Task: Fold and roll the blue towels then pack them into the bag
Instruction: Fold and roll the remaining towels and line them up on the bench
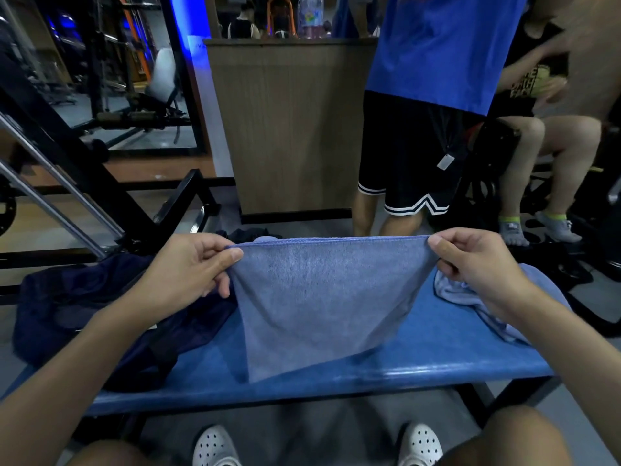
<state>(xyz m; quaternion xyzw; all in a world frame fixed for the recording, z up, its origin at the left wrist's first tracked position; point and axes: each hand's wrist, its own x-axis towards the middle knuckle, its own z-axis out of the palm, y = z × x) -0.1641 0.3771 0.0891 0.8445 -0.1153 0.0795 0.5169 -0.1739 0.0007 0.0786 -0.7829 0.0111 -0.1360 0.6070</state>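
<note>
Left hand (191, 264): curled, thumb on the near side and fingers behind, pinching the towel's upper left corner.
Right hand (470, 260): curled the same way, pinching the upper right corner.
Towel (322, 304): blue, held up between the two grips. Its top hem is pulled taut from hand to hand, and the cloth hangs down narrowing towards its lower edge, which lies on the bench.
Second towel (453, 292): paler blue and crumpled, on the bench directly under the right hand and wrist.
Bag (100, 307): dark navy and slumped, below and left of the left hand, over the bench's left end.
Bench (437, 358): blue padded top, beneath both grips.
Shoes (215, 447): white with holes, on the floor on the near side of the bench.
Counter (289, 129): wooden, beyond the held hem.
Person (433, 55): blue shirt and dark shorts, standing past the right hand, beside the counter.
</note>
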